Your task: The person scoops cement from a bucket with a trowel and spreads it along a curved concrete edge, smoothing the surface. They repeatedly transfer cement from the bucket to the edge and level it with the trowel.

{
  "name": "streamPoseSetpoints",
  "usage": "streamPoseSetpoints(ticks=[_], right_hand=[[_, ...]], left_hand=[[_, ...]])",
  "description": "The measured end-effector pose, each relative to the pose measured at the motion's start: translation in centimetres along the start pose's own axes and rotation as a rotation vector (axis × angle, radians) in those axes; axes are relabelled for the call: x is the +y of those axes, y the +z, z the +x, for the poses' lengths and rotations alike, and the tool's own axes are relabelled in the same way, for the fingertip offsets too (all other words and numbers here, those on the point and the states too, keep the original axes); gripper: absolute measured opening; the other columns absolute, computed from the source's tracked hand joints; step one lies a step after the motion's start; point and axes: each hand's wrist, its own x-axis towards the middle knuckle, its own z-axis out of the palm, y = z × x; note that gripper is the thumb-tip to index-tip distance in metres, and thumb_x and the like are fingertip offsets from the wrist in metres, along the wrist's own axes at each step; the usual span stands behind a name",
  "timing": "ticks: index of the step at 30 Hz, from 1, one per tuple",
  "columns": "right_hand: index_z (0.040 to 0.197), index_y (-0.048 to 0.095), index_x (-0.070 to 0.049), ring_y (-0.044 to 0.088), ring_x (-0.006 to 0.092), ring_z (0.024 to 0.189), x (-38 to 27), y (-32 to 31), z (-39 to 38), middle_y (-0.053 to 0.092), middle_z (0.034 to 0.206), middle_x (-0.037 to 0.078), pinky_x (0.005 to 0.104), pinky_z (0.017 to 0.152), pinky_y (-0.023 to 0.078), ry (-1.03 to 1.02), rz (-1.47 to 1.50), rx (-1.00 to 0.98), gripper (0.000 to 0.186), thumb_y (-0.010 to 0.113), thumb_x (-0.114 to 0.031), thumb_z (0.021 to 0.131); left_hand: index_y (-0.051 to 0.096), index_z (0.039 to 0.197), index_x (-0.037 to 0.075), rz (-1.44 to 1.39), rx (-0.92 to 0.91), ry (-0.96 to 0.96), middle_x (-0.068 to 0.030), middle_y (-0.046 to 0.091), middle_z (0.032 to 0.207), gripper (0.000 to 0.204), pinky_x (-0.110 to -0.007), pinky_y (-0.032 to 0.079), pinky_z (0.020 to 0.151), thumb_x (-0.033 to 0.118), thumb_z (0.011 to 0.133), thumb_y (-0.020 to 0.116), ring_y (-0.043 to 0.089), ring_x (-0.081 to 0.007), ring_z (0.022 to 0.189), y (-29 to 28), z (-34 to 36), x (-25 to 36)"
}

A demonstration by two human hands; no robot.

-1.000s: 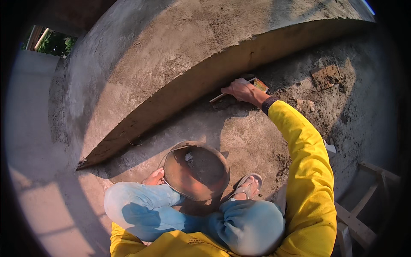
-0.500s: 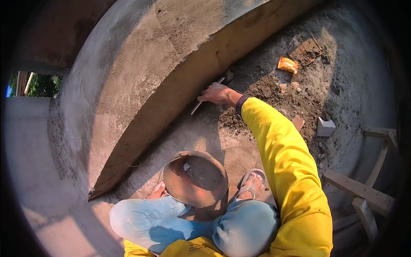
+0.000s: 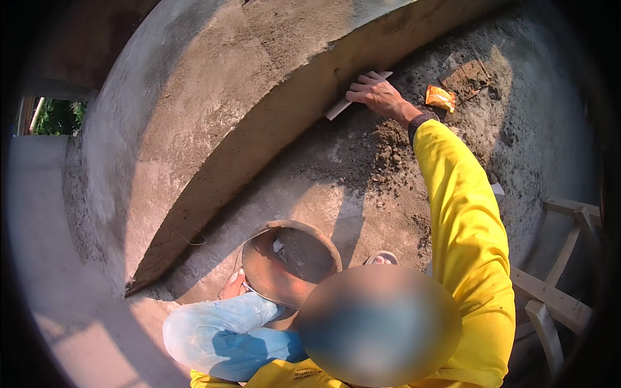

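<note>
My right hand [image 3: 375, 94] is closed over a thin, flat, pale board [image 3: 343, 107]. The board lies along the lower edge of the plastered wall face [image 3: 278, 126], close to where it meets the ground. Fingers and palm cover the board's middle, so only its two ends show. Crumbly dark mortar [image 3: 392, 152] is heaped just below and right of that hand. A round, worn bucket [image 3: 284, 294] with some grey material inside stands between my feet. My left hand is out of sight.
An orange wrapper packet [image 3: 440, 98] lies right of my hand, beside a brown slab piece [image 3: 464, 79]. Wooden framing [image 3: 553, 297] stands at the lower right. The wall's rough sloping top [image 3: 200, 116] rises on the left. A blurred oval hides my right knee.
My right hand has slid with the board up and to the right along the wall's foot. The board now shows more of its flat face. The bucket stays in place.
</note>
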Motion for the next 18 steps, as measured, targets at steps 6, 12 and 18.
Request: streamPoseSetpoints(ticks=[6, 12, 18], right_hand=[[0.107, 0.065, -0.018, 0.068, 0.0239, 0.101, 0.3, -0.2, -4.3, 0.069, 0.100, 0.002, 0.0397, 0.088, 0.051, 0.170, 0.022, -0.345, 0.018, 0.060, -0.011, 0.091], [0.105, 0.064, -0.022, 0.066, 0.0204, 0.103, -8.7, 1.5, 3.2, 0.068, 0.098, -0.003, 0.0374, 0.091, 0.050, -0.152, 0.251, -0.225, 0.014, 0.059, -0.017, 0.093], [0.109, 0.066, -0.017, 0.070, 0.0301, 0.097, -4.3, 4.5, 1.7, 0.069, 0.100, 0.006, 0.0417, 0.080, 0.057, -0.012, 0.124, -0.233, 0.021, 0.058, -0.011, 0.090]], left_hand=[[0.062, 0.117, 0.007, 0.006, -0.045, 0.047, -0.0012, 0.060, 0.089, 0.046, -0.028, 0.043, 0.068, 0.048, 0.110, 0.042, 0.050, -0.0098, 0.072, -0.6, 0.3, -0.5], [0.062, 0.115, 0.007, 0.019, -0.046, 0.011, -0.0013, 0.060, 0.089, 0.046, -0.028, 0.043, 0.068, 0.048, 0.110, 0.042, 0.050, -0.0099, 0.072, -0.8, 0.3, 1.2], [0.062, 0.113, 0.006, 0.038, -0.039, -0.013, -0.0014, 0.060, 0.089, 0.046, -0.028, 0.043, 0.069, 0.048, 0.110, 0.042, 0.049, -0.0100, 0.072, -0.6, 0.2, 1.5]])
